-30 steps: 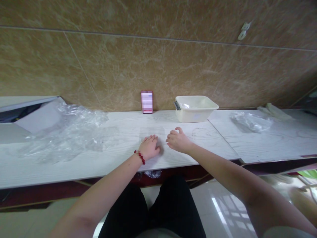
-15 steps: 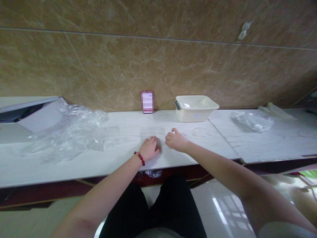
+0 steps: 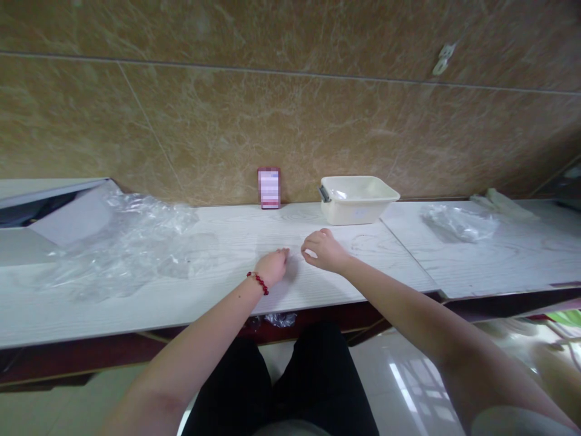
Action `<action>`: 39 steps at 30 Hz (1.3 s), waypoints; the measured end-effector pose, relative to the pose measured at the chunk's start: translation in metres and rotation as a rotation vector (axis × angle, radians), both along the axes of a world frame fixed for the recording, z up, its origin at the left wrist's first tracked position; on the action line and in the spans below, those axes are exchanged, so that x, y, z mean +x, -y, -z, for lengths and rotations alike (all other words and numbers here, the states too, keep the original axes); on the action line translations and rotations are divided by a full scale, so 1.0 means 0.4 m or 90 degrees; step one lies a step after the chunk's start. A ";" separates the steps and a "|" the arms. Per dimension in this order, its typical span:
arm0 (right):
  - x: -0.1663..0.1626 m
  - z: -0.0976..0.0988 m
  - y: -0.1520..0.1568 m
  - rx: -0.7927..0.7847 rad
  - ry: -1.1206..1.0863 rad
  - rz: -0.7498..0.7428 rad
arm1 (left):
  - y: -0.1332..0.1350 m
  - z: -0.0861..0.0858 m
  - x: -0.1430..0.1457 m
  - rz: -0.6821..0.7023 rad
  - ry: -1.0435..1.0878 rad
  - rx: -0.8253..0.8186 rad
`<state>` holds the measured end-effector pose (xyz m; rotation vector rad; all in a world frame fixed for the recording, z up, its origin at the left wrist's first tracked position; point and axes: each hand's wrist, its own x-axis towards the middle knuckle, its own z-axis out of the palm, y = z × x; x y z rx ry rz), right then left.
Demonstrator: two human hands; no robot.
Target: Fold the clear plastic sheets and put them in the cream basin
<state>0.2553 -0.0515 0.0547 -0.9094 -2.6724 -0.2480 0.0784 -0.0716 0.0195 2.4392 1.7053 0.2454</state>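
Note:
A small clear plastic bag (image 3: 278, 243) lies flat on the white table (image 3: 227, 284), faint against the wood grain. My left hand (image 3: 273, 265), with a red bead bracelet on the wrist, rests on the bag's near edge with its fingers curled together. My right hand (image 3: 323, 251) is at the bag's right edge, its fingertips pinched close to those of my left hand. The two hands are a few centimetres apart.
A heap of crumpled clear plastic (image 3: 131, 242) spreads over the table's left side. A cream plastic basin (image 3: 358, 197) and a small pink box (image 3: 269, 188) stand at the marble wall. More clear plastic (image 3: 458, 221) lies to the right. My dark-trousered knees sit below the table edge.
My left hand was lying flat on the bag; its fingers have since curled up. My right hand has moved slightly left and away from me, closing into a pinch at the bag's edge.

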 end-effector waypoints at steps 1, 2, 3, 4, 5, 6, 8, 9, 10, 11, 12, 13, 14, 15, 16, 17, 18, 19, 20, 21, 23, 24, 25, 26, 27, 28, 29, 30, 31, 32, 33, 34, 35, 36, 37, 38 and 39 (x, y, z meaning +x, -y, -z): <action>0.004 0.001 -0.004 -0.026 -0.070 0.022 | -0.004 -0.012 -0.004 0.000 0.022 -0.018; 0.009 0.002 -0.009 -0.056 -0.145 0.046 | -0.009 -0.026 -0.010 0.005 0.050 -0.040; 0.015 0.004 -0.017 -0.090 -0.221 0.073 | -0.013 -0.042 -0.018 0.011 0.084 -0.061; 0.020 0.007 -0.027 -0.132 -0.294 0.103 | -0.017 -0.061 -0.026 0.025 0.122 -0.093; 0.025 0.010 -0.038 -0.185 -0.363 0.135 | -0.020 -0.083 -0.036 0.023 0.159 -0.137; 0.028 0.013 -0.050 -0.245 -0.430 0.168 | -0.022 -0.105 -0.046 0.010 0.210 -0.185; 0.027 0.019 -0.074 -0.388 -0.568 0.221 | -0.022 -0.154 -0.066 0.005 0.375 -0.286; 0.024 0.021 -0.084 -0.465 -0.636 0.236 | -0.022 -0.178 -0.076 0.017 0.467 -0.351; 0.018 0.023 -0.092 -0.545 -0.697 0.238 | -0.021 -0.201 -0.084 0.028 0.555 -0.423; 0.011 0.022 -0.098 -0.629 -0.749 0.233 | -0.021 -0.222 -0.092 0.028 0.633 -0.492; 0.003 0.020 -0.101 -0.718 -0.787 0.219 | -0.022 -0.239 -0.100 0.029 0.699 -0.545; -0.005 0.017 -0.102 -0.810 -0.810 0.196 | -0.025 -0.251 -0.107 0.023 0.755 -0.581; -0.013 0.012 -0.102 -0.899 -0.821 0.164 | -0.030 -0.258 -0.113 0.009 0.800 -0.604; -0.020 0.006 -0.100 -0.979 -0.823 0.125 | -0.036 -0.261 -0.120 -0.008 0.838 -0.619; -0.026 0.000 -0.098 -1.046 -0.821 0.086 | -0.045 -0.258 -0.126 -0.029 0.870 -0.629; -0.032 -0.006 -0.097 -1.097 -0.819 0.049 | -0.054 -0.251 -0.133 -0.052 0.896 -0.638; -0.038 -0.011 -0.098 -1.134 -0.816 0.016 | -0.064 -0.240 -0.139 -0.073 0.916 -0.644; -0.044 -0.015 -0.101 -1.160 -0.812 -0.006 | -0.074 -0.227 -0.146 -0.091 0.933 -0.647; -0.050 -0.016 -0.106 -1.181 -0.805 -0.020 | -0.084 -0.212 -0.153 -0.108 0.946 -0.646; -0.057 -0.016 -0.114 -1.197 -0.793 -0.029 | -0.094 -0.195 -0.160 -0.125 0.959 -0.641; -0.072 -0.008 -0.137 -1.221 -0.750 -0.029 | -0.113 -0.161 -0.172 -0.155 0.984 -0.631; -0.081 0.000 -0.151 -1.227 -0.722 -0.020 | -0.122 -0.144 -0.178 -0.165 0.997 -0.627; -0.089 0.009 -0.166 -1.227 -0.694 -0.010 | -0.132 -0.127 -0.184 -0.175 1.007 -0.622; -0.098 0.020 -0.180 -1.224 -0.668 -0.002 | -0.143 -0.110 -0.190 -0.185 1.009 -0.615; -0.106 0.031 -0.194 -1.220 -0.647 0.006 | -0.153 -0.092 -0.196 -0.196 1.006 -0.604; -0.113 0.044 -0.207 -1.218 -0.632 0.014 | -0.163 -0.075 -0.202 -0.207 0.996 -0.590; -0.119 0.057 -0.219 -1.217 -0.623 0.021 | -0.173 -0.057 -0.208 -0.214 0.984 -0.580; -0.124 0.069 -0.229 -1.217 -0.622 0.027 | -0.182 -0.040 -0.214 -0.213 0.977 -0.566; -0.126 0.081 -0.237 -1.217 -0.630 0.031 | -0.189 -0.025 -0.219 -0.205 0.973 -0.563; -0.127 0.092 -0.245 -1.213 -0.646 0.032 | -0.196 -0.011 -0.223 -0.187 0.975 -0.559; -0.126 0.101 -0.251 -1.208 -0.664 0.030 | -0.201 0.001 -0.226 -0.172 0.973 -0.555; -0.124 0.109 -0.256 -1.203 -0.677 0.024 | -0.206 0.011 -0.228 -0.155 0.965 -0.558; -0.121 0.114 -0.259 -1.200 -0.684 0.018 | -0.210 0.018 -0.229 -0.138 0.960 -0.559; -0.117 0.118 -0.261 -1.200 -0.683 0.014 | -0.212 0.023 -0.230 -0.123 0.956 -0.562; -0.114 0.121 -0.263 -1.200 -0.678 0.012 | -0.215 0.026 -0.229 -0.112 0.955 -0.564; -0.111 0.123 -0.263 -1.199 -0.674 0.012 | -0.217 0.029 -0.229 -0.103 0.959 -0.563; -0.110 0.124 -0.263 -1.197 -0.676 0.014 | -0.219 0.030 -0.228 -0.099 0.965 -0.563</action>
